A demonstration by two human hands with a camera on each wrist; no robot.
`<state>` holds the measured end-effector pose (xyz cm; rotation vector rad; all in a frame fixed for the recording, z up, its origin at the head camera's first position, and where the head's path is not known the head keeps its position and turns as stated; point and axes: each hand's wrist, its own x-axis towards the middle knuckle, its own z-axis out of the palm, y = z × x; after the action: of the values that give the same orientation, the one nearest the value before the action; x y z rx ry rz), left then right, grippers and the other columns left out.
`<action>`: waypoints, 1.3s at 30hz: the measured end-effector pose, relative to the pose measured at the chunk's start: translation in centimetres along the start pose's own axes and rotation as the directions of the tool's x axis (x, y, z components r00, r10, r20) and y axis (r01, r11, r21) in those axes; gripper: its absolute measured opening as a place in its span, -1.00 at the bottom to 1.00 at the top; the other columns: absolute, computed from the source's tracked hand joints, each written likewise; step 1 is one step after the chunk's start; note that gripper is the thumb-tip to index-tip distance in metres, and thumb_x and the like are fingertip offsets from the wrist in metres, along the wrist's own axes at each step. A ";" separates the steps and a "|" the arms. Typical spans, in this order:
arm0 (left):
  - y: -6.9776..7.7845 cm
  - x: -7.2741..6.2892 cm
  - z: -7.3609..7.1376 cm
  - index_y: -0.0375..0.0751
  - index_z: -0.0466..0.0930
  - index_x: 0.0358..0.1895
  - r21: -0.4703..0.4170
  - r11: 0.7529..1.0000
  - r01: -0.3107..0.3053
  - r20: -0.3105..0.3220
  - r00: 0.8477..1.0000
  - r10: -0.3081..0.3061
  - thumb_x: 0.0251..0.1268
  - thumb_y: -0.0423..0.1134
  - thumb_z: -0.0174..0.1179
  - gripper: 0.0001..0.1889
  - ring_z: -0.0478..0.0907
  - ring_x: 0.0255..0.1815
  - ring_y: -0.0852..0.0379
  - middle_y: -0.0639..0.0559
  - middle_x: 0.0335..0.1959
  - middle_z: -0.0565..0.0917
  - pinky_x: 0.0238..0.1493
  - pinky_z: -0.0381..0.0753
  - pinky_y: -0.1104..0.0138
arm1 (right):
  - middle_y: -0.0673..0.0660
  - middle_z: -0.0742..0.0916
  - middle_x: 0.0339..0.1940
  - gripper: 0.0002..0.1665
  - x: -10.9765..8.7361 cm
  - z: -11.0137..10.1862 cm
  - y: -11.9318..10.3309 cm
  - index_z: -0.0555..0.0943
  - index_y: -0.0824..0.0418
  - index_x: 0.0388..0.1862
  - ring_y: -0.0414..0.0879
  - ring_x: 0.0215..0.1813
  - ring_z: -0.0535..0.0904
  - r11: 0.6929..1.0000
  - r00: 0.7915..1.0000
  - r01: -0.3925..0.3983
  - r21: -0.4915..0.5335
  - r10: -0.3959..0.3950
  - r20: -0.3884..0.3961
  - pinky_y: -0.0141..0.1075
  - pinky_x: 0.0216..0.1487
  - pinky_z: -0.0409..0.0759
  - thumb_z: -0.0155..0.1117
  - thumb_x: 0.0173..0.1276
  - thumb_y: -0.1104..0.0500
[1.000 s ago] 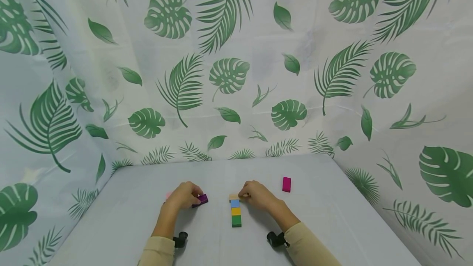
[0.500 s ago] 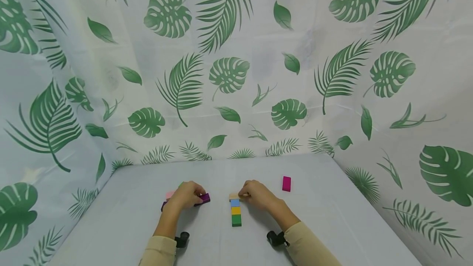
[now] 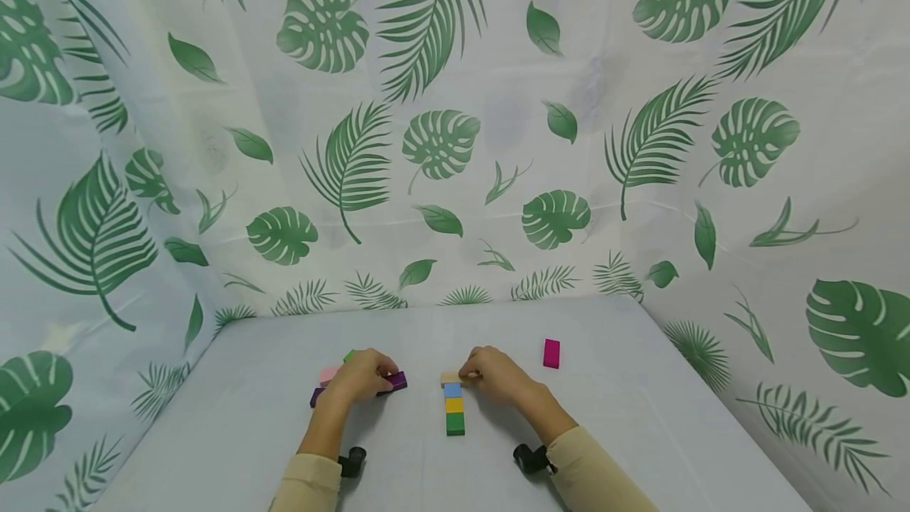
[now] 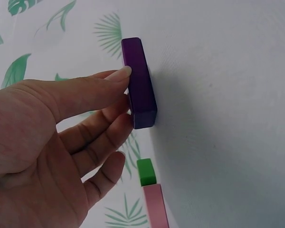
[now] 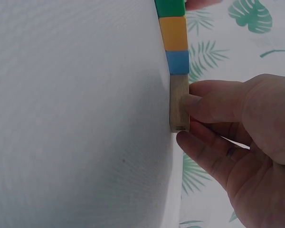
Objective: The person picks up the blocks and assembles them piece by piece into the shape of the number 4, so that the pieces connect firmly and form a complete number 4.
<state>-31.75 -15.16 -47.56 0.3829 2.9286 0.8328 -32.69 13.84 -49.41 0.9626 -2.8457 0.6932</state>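
My left hand (image 3: 364,375) pinches a purple block (image 4: 141,88) between thumb and fingers, left of the row in the head view. Over at the row's far end, my right hand (image 3: 495,376) pinches a plain wooden block (image 5: 178,95), its thumb on one side. That wooden block lies against a blue block (image 3: 453,391), followed by a yellow block (image 3: 453,406) and a green block (image 3: 455,424) toward the person. The wooden block lies crosswise to the others, and the right fingers cover part of it.
Beside the left wrist lie a pink block (image 3: 328,374), a bright green block (image 3: 349,355) and another dark purple block (image 3: 317,397), partly hidden. A magenta block (image 3: 551,354) lies at the back right of the white table (image 3: 604,417). Leaf-printed cloth (image 3: 441,259) hangs behind the table.
My left hand has moved slightly right with the purple block, toward the row. The blocks behind that hand show more now. My right hand stays on the wooden block.
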 end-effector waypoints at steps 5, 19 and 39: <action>0.1 0.2 0.3 -0.19 0.81 -0.04 -0.007 1.000 -0.002 0.002 1.000 0.002 0.27 -0.40 0.41 -0.79 0.62 -0.14 0.09 -0.02 -0.17 0.77 0.02 0.67 0.04 | 0.03 0.80 -0.19 -0.76 0.0 0.0 0.0 0.84 0.23 -0.09 -0.09 -0.08 0.69 1.000 1.000 -0.012 0.014 0.012 0.008 -0.14 0.08 0.70 0.32 0.41 0.43; 0.7 0.8 1.7 -0.21 0.81 -0.05 0.069 0.995 -0.079 -0.038 0.996 0.081 0.26 -0.43 0.38 -0.78 0.66 -0.08 0.01 -0.06 -0.15 0.77 0.08 0.66 0.00 | 0.07 0.80 -0.18 -0.76 -0.1 -0.1 -0.1 0.84 0.24 -0.09 -0.07 -0.08 0.69 1.000 1.000 0.002 0.022 -0.003 0.005 -0.12 0.08 0.69 0.32 0.40 0.44; 1.3 1.0 2.2 -0.17 0.81 -0.06 0.113 0.992 -0.059 -0.057 0.996 0.066 0.30 -0.40 0.38 -0.81 0.64 -0.09 0.03 0.00 -0.17 0.73 0.10 0.64 0.00 | 0.07 0.80 -0.19 -0.77 0.0 -0.2 -0.3 0.84 0.25 -0.09 -0.07 -0.10 0.68 1.000 1.000 -0.015 0.026 0.014 0.010 -0.13 0.07 0.69 0.34 0.39 0.43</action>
<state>-32.10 -12.69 -48.77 0.4675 3.0426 0.7011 -32.55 13.76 -49.09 0.9523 -2.8616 0.7310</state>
